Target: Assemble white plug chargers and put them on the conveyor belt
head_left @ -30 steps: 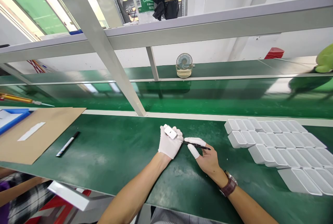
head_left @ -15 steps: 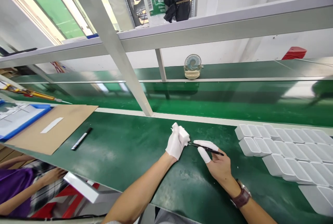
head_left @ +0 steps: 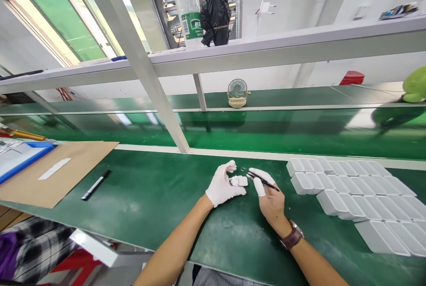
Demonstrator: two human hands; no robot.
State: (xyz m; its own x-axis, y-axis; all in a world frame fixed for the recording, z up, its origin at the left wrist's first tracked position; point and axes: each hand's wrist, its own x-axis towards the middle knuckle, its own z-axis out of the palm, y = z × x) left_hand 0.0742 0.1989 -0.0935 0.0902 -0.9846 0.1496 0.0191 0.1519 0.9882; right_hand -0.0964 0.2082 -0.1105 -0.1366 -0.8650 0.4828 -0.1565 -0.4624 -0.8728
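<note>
My left hand, in a white glove, rests low over the green bench with its fingers spread in a C shape. A small white plastic part sits in the gap between those fingers; whether they touch it I cannot tell. Black tweezers are held in my right hand, which wears white finger cots and has a brown watch at the wrist. The tweezers' tips point left, just above and beside the white part.
Rows of white bins stand on the right. To the left lie a black-and-white marker, a cardboard sheet and a blue-rimmed tray. A slanted post meets the bench's back edge; a small fan stands beyond.
My left hand has gone from closed around the white part to spread, with the part now showing between the fingers. The tweezers' tips have drawn away from it. The view has shifted.
</note>
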